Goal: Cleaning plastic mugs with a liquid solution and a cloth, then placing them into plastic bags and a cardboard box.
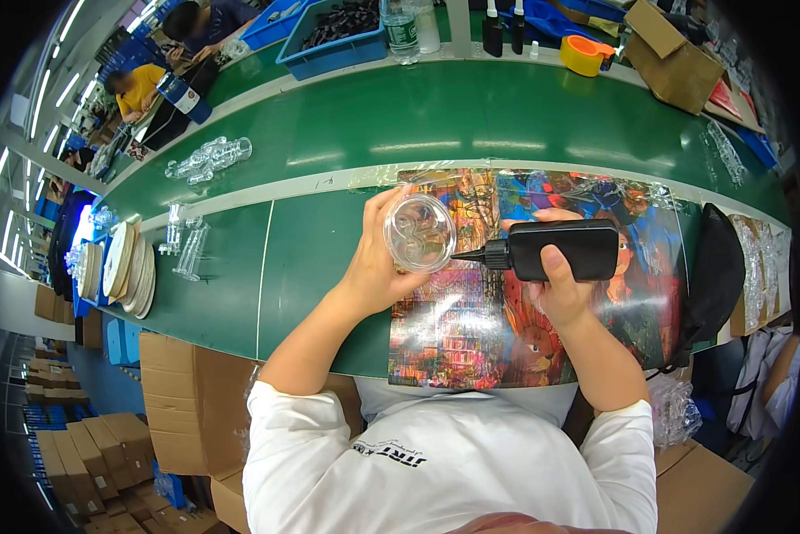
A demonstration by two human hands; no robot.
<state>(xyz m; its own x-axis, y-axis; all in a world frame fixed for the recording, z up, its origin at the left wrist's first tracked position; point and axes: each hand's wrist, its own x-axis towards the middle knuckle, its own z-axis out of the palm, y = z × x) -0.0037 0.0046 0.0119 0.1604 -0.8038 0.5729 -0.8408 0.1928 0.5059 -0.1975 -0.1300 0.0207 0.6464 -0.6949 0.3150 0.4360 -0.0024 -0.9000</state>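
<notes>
A clear round plastic piece (420,233) with a raised rim and curved shapes inside is gripped at its left side by my left hand (378,245). My right hand (562,283) is closed around a black squeeze bottle (564,250) lying sideways in the grip. The bottle's thin black nozzle (473,255) points left, its tip at the right edge of the clear piece; whether it touches, I cannot tell. Both hands are above a colourful printed mat (542,343) on the green table (328,209).
Clear plastic parts (209,160) and clear tubes (191,251) lie to the left, near white spools (131,270). Along the back stand a blue bin (337,49) of black pieces, a water bottle (402,34), orange tape (585,55) and a cardboard box (671,58). Other people sit at the far left.
</notes>
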